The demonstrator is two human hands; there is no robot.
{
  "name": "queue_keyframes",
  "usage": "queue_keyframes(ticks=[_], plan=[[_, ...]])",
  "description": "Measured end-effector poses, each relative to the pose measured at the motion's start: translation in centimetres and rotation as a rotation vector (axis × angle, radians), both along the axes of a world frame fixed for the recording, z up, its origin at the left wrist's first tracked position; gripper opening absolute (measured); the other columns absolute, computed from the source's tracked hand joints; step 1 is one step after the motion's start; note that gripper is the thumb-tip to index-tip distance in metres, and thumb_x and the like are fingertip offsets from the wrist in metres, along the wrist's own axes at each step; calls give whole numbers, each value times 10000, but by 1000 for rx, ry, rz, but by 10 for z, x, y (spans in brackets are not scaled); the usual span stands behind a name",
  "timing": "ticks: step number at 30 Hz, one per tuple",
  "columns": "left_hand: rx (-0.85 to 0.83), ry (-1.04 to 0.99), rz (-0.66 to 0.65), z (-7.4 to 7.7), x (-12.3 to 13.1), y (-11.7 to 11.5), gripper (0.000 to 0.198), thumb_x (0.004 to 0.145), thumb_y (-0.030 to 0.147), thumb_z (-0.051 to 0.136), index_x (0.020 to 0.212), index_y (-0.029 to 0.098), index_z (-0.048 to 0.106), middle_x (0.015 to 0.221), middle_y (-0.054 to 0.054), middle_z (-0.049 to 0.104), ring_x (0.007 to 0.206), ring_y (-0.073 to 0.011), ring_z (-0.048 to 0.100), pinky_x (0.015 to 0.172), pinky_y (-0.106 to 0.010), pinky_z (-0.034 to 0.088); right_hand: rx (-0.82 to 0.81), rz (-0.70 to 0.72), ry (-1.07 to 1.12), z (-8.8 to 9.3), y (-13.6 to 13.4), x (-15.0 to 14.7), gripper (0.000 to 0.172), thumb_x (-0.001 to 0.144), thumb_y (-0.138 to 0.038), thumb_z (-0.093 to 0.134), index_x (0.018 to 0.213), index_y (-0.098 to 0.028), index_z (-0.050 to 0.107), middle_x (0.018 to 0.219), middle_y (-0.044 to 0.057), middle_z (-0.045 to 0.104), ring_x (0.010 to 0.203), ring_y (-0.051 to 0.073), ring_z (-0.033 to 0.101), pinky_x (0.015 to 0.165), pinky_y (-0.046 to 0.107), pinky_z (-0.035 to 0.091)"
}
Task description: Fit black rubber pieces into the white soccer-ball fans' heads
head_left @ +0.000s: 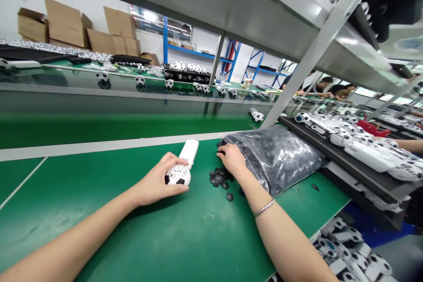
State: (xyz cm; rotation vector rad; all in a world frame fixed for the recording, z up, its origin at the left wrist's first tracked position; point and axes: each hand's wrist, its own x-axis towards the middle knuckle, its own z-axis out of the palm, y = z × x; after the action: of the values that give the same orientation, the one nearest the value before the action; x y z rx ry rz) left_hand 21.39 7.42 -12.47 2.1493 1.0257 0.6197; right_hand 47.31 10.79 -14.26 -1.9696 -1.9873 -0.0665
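Left hand [153, 185] grips a football-patterned device [178, 175]; right hand [234, 159] curls at the plastic bag [284, 154], its grasp unclear, near black pentagons [218, 177], slanted post [294, 84] beyond

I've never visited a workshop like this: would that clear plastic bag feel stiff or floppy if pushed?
Probably floppy: the clear plastic bag has thin, wrinkled film and slumps on the green table. It may resist a little, since it looks well filled. A push might also spill something, as loose black pieces lie beside its left end.
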Motion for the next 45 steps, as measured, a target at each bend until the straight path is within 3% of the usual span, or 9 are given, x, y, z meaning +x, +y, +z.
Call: queue_keyframes(ticks=[4, 9, 11, 14, 19, 28, 35, 39, 45], plan=[[-81, -20, 5, 1, -10, 6, 454, 703, 266, 560, 1141, 286, 440, 1116, -17, 444, 956, -207, 501, 832, -339, 412, -9, 15, -22, -3, 2, -2, 196, 816, -205, 480, 898, -199, 658, 900, 78, 625, 866, 194, 560, 736, 276, 414], [11, -13, 144, -4, -10, 7, 462, 673, 395, 620, 1089, 264, 467, 1109, -28, 477, 1068, -254, 419, 902, -386, 351, 14, 53, 3, 1, 1, 4, 325, 815, -102, 402, 1075, -144, 594, 972, 127, 604, 950, 211, 538, 829, 303, 400], [11, -20, 130, -4, -10, 8, 443, 684, 403, 610, 1078, 260, 467, 1109, -29, 478, 1051, -247, 431, 897, -387, 352, 55, 99, 51, 5, -2, 1, 317, 827, -119, 393, 1076, -139, 589, 985, 118, 597, 958, 200, 533, 859, 302, 393], [-27, 4, 45, -3, -12, 9, 452, 674, 347, 619, 1090, 273, 460, 1089, -18, 484, 1016, -233, 453, 880, -377, 369, 116, 268, 322, 12, -14, -15, 235, 836, -190, 423, 982, -173, 606, 935, 57, 619, 880, 158, 559, 825, 278, 420], [52, 35, 30, -3, -16, 11, 459, 633, 280, 629, 1069, 264, 488, 1039, -16, 470, 1037, -236, 427, 914, -388, 354, -29, 508, 737, 17, -42, -52, 122, 806, -230, 497, 865, -188, 596, 805, 2, 633, 718, 119, 573, 676, 238, 455], [-82, -20, -167, 3, -26, 25, 565, 620, 286, 657, 1156, 271, 481, 1138, -10, 470, 1057, -217, 477, 925, -332, 374, -51, 699, 537, 18, -57, -68, 247, 844, -178, 460, 1048, -219, 594, 931, 40, 609, 898, 137, 552, 820, 268, 426], [-85, 16, -49, 4, -19, 15, 521, 621, 246, 596, 1130, 238, 482, 1097, -23, 479, 965, -209, 515, 835, -315, 423, -60, 558, 719, 13, -55, -68, 173, 856, -246, 439, 940, -204, 585, 900, 29, 617, 755, 118, 584, 722, 262, 470], [-68, 25, -22, 2, -14, 11, 512, 619, 258, 596, 1118, 234, 482, 1062, -19, 478, 949, -208, 511, 833, -320, 419, 65, 591, 627, 14, -56, -70, 115, 815, -203, 514, 865, -207, 617, 883, 38, 571, 832, 139, 542, 760, 272, 437], [-69, 13, -24, 2, -13, 8, 490, 624, 227, 582, 1103, 236, 480, 1043, -12, 470, 937, -194, 508, 821, -305, 420, -52, 662, 606, 15, -60, -74, 162, 832, -165, 481, 970, -196, 561, 856, 25, 576, 790, 126, 527, 736, 254, 428]])
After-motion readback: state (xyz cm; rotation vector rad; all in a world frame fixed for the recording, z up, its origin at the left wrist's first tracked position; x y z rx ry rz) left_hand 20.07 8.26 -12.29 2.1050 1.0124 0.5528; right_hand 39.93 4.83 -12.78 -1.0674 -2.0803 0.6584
